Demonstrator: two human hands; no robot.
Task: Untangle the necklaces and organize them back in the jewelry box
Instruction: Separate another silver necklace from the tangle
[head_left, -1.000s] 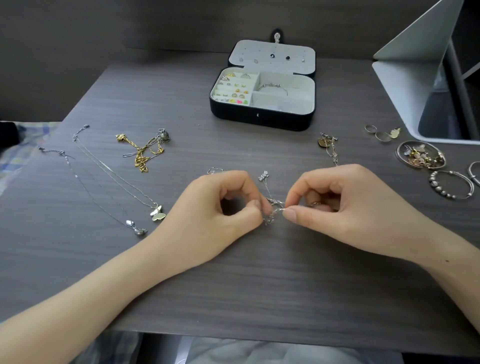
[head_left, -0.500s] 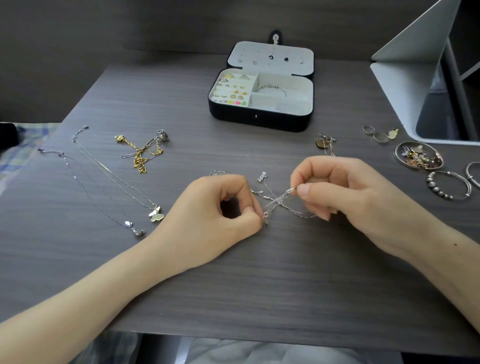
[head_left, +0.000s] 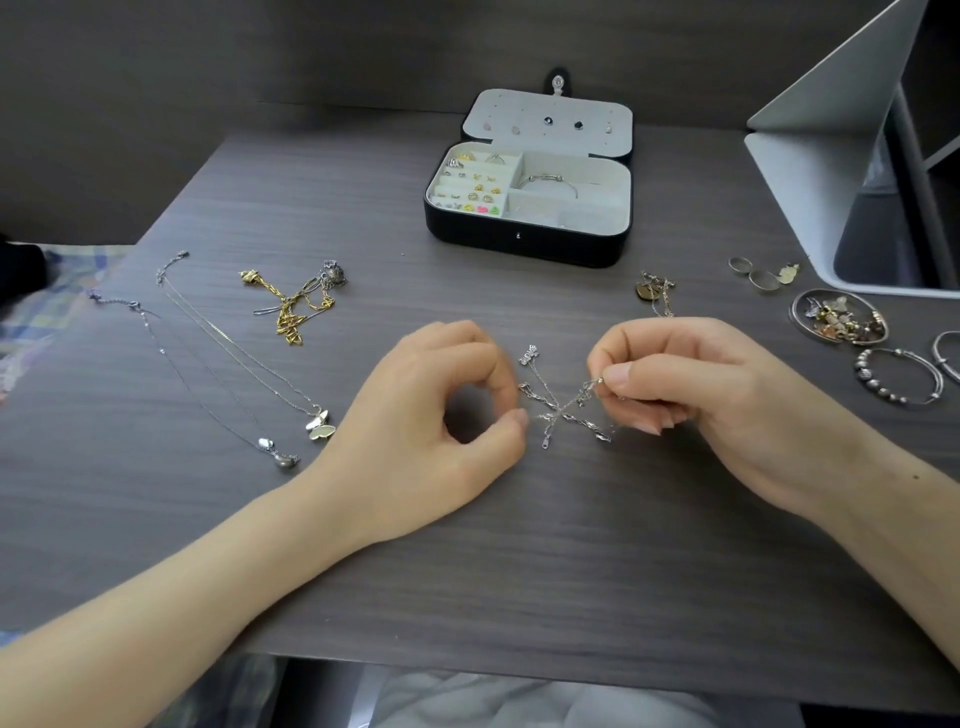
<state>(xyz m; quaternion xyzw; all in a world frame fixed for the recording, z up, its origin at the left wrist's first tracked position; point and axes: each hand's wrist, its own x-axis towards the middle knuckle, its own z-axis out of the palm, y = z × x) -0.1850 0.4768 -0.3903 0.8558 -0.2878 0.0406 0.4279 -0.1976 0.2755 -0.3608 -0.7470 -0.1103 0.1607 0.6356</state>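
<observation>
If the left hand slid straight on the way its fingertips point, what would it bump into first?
The tangled thin silver necklace chains, lying at the fingertips of the left hand, which probably already pinches them; just beyond, the right hand.

The worktop (head_left: 519, 571) is dark grey-brown with a fine wood grain. The jewelry box (head_left: 524, 244) is black outside and lined off-white, with small pink and neon-yellow pieces (head_left: 480, 209) in a front compartment. One tangled necklace (head_left: 293, 312) is bright gold; the knotted chains (head_left: 558, 410) mid-worktop are silver. A blue-checked cloth (head_left: 57, 291) shows at the left edge.
</observation>
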